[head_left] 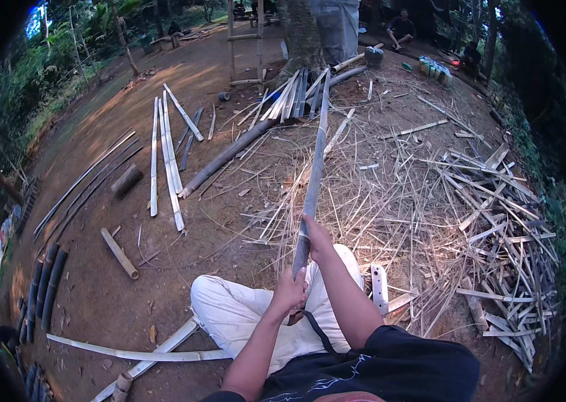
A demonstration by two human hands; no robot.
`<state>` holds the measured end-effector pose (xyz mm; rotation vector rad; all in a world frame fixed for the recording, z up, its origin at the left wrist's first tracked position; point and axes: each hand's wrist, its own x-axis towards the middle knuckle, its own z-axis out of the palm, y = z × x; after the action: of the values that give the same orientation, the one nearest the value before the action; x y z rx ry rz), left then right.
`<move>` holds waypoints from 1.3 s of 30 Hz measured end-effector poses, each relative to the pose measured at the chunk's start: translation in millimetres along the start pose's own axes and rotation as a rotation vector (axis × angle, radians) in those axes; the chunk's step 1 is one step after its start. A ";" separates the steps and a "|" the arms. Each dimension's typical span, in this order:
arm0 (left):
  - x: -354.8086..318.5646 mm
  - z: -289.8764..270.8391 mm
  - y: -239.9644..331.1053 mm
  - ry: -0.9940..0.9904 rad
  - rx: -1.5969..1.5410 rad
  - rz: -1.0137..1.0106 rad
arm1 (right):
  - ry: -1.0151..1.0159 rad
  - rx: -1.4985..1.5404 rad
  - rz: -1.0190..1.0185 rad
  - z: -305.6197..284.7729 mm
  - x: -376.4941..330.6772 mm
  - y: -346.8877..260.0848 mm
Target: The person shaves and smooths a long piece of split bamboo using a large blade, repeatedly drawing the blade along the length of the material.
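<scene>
A long split bamboo strip (314,171), greyish on its visible side, slants up and away from my lap toward the tree trunk. My right hand (318,240) is closed round it a little above its near end. Lower down, my left hand (290,291) grips the near end, its fingers partly hidden behind the strip. A dark strap (318,331) lies across my white trousers just below the hands. Beside my right knee lies a pale flat piece with dark holes (379,288).
Bamboo shavings (390,201) litter the ground ahead, and a heap of split offcuts (497,234) lies to the right. Pale strips (168,157), a bamboo pole (226,159) and dark tubes (47,285) lie leftward. A person (401,30) sits far back near the tree trunk (302,33).
</scene>
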<state>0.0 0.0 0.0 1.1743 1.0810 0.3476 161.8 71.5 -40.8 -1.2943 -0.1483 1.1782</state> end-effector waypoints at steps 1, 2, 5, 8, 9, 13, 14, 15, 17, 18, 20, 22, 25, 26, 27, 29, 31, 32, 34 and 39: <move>-0.3 -3.2 5.2 0.001 -0.016 -0.005 | -0.029 0.052 0.007 2.9 3.4 -3.0; -0.1 -6.5 10.8 0.001 -0.032 -0.009 | -0.058 0.105 0.013 6.1 6.7 -6.5; -10.4 2.7 11.9 -0.010 -0.032 -0.006 | -0.116 0.150 0.031 -11.2 10.0 -3.6; -23.4 -21.3 45.4 -0.059 -0.150 0.029 | -0.184 0.097 0.073 -2.4 0.8 -17.6; -30.0 -29.2 56.2 -0.089 -0.179 0.045 | -0.198 0.073 0.106 1.1 -8.3 -23.3; -38.0 -72.3 122.9 -0.079 0.145 0.123 | 0.225 -0.959 -0.358 -43.4 -6.0 -35.2; -34.0 -111.3 137.7 -0.008 0.289 0.169 | 0.281 -1.075 -0.441 -52.9 -25.8 -24.7; -36.6 -139.4 156.8 0.024 0.374 0.139 | 0.356 -1.196 -0.528 -76.3 -48.7 -20.2; -36.4 -196.0 203.9 -0.054 0.296 0.116 | 0.505 -1.252 -0.447 -148.6 -59.6 2.2; -36.8 -211.2 217.4 -0.007 0.338 0.109 | 0.549 -1.288 -0.312 -198.5 -61.7 22.7; -38.5 -219.1 231.3 -0.018 0.275 0.098 | 0.761 -1.451 0.019 -291.3 -84.8 78.9; -36.6 -199.9 223.7 -0.062 0.181 0.094 | 0.586 -1.522 0.367 -351.3 -129.5 126.8; -22.8 -144.5 189.7 -0.205 0.047 0.113 | 0.524 -1.655 0.359 -475.4 -161.2 213.7; -22.3 -142.4 167.1 -0.170 0.017 0.070 | 0.505 -1.645 0.310 -436.9 -169.4 226.2; -24.1 -147.7 139.2 -0.140 -0.033 0.023 | 0.496 -1.649 0.271 -366.5 -189.5 209.6; -25.8 -141.7 108.7 -0.143 -0.062 0.001 | 0.574 -1.750 0.116 -333.1 -196.5 207.3; -15.2 -135.8 102.0 -0.176 -0.097 0.020 | 0.780 -1.825 -0.005 -369.2 -167.5 249.0; -9.1 -139.5 98.6 -0.185 -0.115 0.027 | 0.810 -1.813 0.030 -380.2 -149.0 255.5; -9.7 -161.6 80.5 -0.157 -0.129 0.009 | 0.800 -1.858 0.034 -388.4 -137.8 268.1; 1.1 -203.8 77.9 -0.159 -0.131 0.006 | 0.533 -1.426 -0.003 -422.7 -142.0 260.9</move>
<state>-144.4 147.9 69.9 1.0703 0.9030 0.3193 226.5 -356.3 -323.1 -2.7815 -0.6677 0.5692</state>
